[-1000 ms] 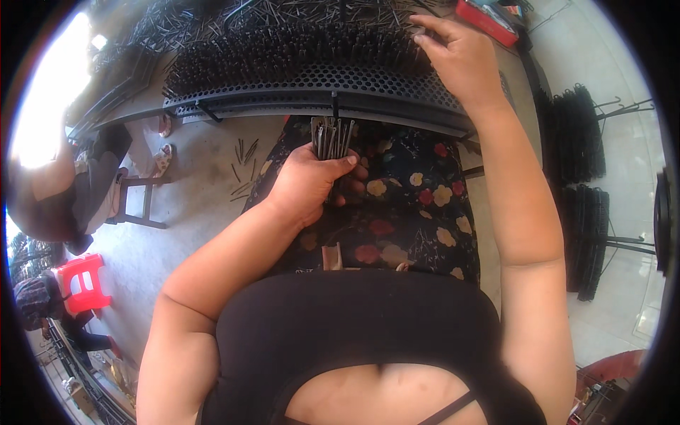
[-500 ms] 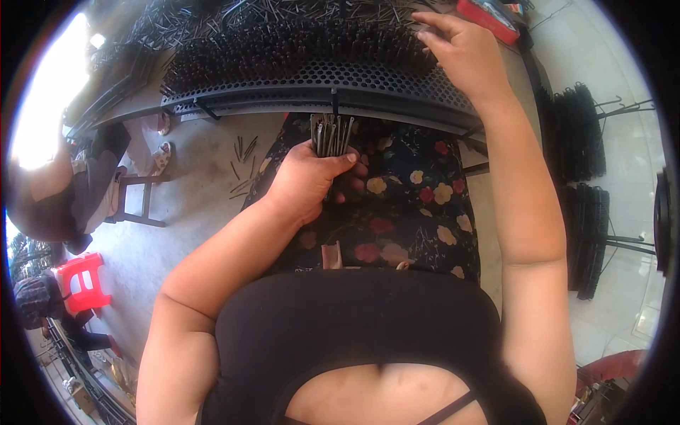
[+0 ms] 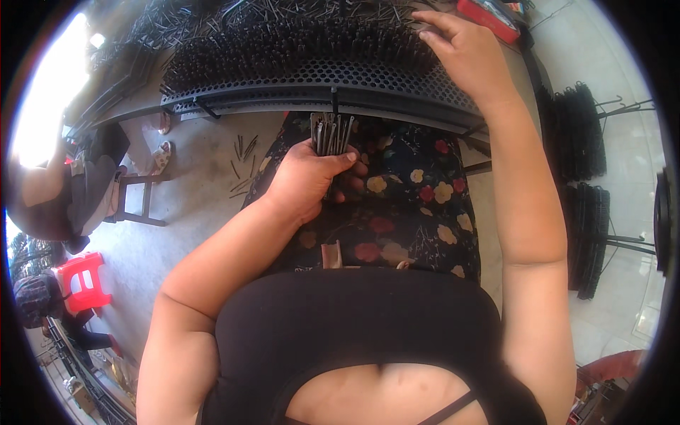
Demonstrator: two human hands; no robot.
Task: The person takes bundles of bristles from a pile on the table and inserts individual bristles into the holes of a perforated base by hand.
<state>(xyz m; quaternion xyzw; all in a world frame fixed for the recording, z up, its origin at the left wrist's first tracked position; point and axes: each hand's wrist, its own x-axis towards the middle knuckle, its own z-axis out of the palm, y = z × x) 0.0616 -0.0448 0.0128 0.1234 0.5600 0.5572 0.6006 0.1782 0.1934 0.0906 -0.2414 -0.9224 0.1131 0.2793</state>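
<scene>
My left hand (image 3: 312, 177) is wrapped round a bundle of thin dark metal rods (image 3: 331, 138) above my lap. The rods stand roughly upright, their pale hollow-looking ends showing above my thumb. My right hand (image 3: 464, 53) reaches out to the right end of a black perforated metal rack (image 3: 319, 78). Its thumb and forefinger are apart, beside the rods (image 3: 297, 46) that stand densely packed in the rack's holes. I see nothing held between those fingertips, and the other fingers are partly hidden.
Loose dark rods (image 3: 269, 10) lie heaped behind the rack. A red tray (image 3: 489, 21) sits at the far right corner. Dark bundles (image 3: 577, 134) hang at right. A seated person (image 3: 64, 184) and a red plastic stool (image 3: 85, 283) are on the left. Flowered cloth (image 3: 411, 205) covers my lap.
Both hands have hardly moved. The seated person's arm at the left has shifted slightly.
</scene>
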